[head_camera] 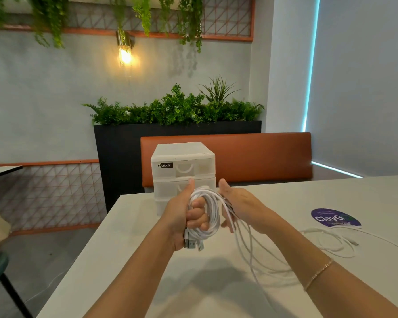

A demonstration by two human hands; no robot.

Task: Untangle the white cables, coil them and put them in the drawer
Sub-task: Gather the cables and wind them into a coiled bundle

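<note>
There is one view only, worn on the person's head; it looks forward and down across the white table (pixel 147 260) from its near edge, close above the forearms. Its wide angle bends the table edges; the drawer unit (pixel 183 171) stands centre, the orange bench back (pixel 262 154), planter (pixel 177 111) and wall lamp (pixel 125 51) lie beyond.

White table (pixel 147 260) (drawer unit (pixel 183 171), loose cable (pixel 336 243), purple sticker (pixel 334 218))
</note>
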